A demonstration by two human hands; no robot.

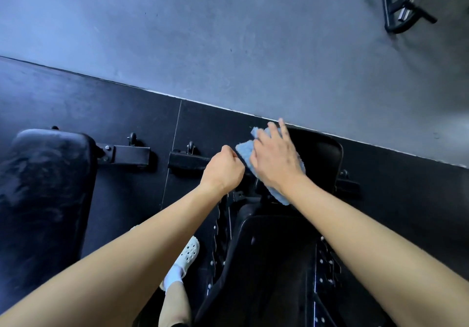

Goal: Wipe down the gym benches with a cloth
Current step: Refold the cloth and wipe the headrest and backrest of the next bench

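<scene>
R hand (pixel 276 159) lay flat w/ fingers straight and spread, pressing the blue cloth (pixel 244 151) onto the seat pad (pixel 322 154) of the right-hand bench. The cloth sat at the pad's left side. Its far corner poked out past the fingertips, its left edge overhung the pad, and its near end drooped toward the gap before the back pad (pixel 274 263).

L hand (pixel 223 169) was curled into a fist just beside the cloth's left edge, above the frame crossbar (pixel 185 161). Couldn't tell whether it pinched the cloth or held nothing.

A second bench (pixel 48 187) stood well apart to the left. A strip of dark mat (pixel 127 113) ran btwn the two benches, and a white clog (pixel 189 253) stood in it near the frame. The mat's far edge ran diagonally just beyond the seat pad. Past it lay a wide stretch of grey floor (pixel 228 34), reaching to a black rack (pixel 392 14) at the top-right corner.
</scene>
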